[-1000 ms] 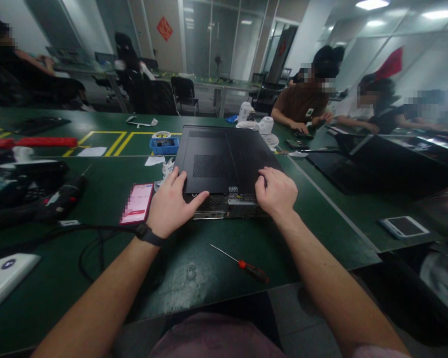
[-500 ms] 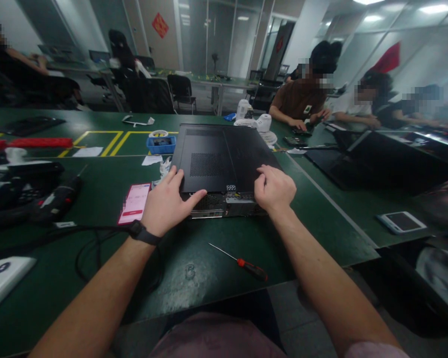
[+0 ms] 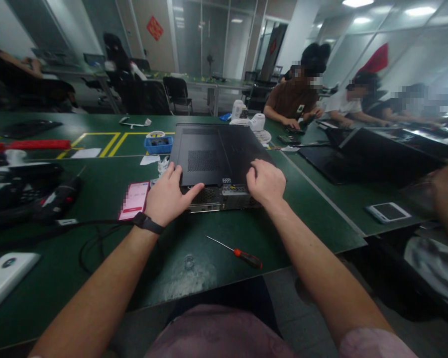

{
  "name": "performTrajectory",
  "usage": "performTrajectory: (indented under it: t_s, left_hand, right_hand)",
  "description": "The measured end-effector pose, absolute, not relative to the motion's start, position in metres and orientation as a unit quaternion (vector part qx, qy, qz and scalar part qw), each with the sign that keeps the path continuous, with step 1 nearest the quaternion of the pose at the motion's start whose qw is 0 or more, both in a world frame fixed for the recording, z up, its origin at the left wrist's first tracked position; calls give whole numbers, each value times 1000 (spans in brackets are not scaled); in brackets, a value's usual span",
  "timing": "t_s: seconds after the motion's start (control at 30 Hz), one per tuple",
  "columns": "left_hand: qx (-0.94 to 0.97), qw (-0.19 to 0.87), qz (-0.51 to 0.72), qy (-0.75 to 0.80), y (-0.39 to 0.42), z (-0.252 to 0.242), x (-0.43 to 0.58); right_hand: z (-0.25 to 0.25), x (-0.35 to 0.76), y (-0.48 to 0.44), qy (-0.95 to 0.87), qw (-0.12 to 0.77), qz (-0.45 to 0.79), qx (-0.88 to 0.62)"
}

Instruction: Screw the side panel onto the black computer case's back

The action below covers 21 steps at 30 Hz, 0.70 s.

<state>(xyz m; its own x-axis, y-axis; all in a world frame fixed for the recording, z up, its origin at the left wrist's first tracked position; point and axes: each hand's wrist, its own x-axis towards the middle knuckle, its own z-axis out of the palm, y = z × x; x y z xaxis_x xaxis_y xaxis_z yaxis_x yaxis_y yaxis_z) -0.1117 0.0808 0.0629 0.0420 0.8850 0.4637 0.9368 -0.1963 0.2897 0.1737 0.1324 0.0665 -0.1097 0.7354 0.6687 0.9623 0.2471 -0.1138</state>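
A flat black desktop computer case [image 3: 233, 151] lies on the green table in front of me, its vented cover facing up. The metal rear panel with ports and slots [image 3: 237, 200] faces me. My left hand [image 3: 168, 196] rests open at the case's near left corner, thumb stretched along the near edge and fingers on the left side. On the near right part of the cover sits my right hand [image 3: 267, 183], its fingers curled closed; whatever may be inside them is hidden. A screwdriver [image 3: 242, 254] with a red and black handle lies between me and the case.
Left of the case are a phone with a pink screen [image 3: 135, 200], a blue tray [image 3: 159, 144] and a power drill [image 3: 61, 196]. White plastic items [image 3: 259, 122] stand behind it. A white device [image 3: 389, 212] lies at right, and a co-worker [image 3: 296, 102] sits beyond.
My view has shifted slightly, so the case and table sit a little further left and higher in the picture. Both hands keep about the same places on the case.
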Motion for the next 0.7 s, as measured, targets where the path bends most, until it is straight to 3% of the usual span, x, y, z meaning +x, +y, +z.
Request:
performTrajectory:
  t_s: [0.7]
  left_hand:
    - [-759,123,-205,-605,86,68,-113]
  right_hand:
    - [65,177,122,-758,258,-206,-562]
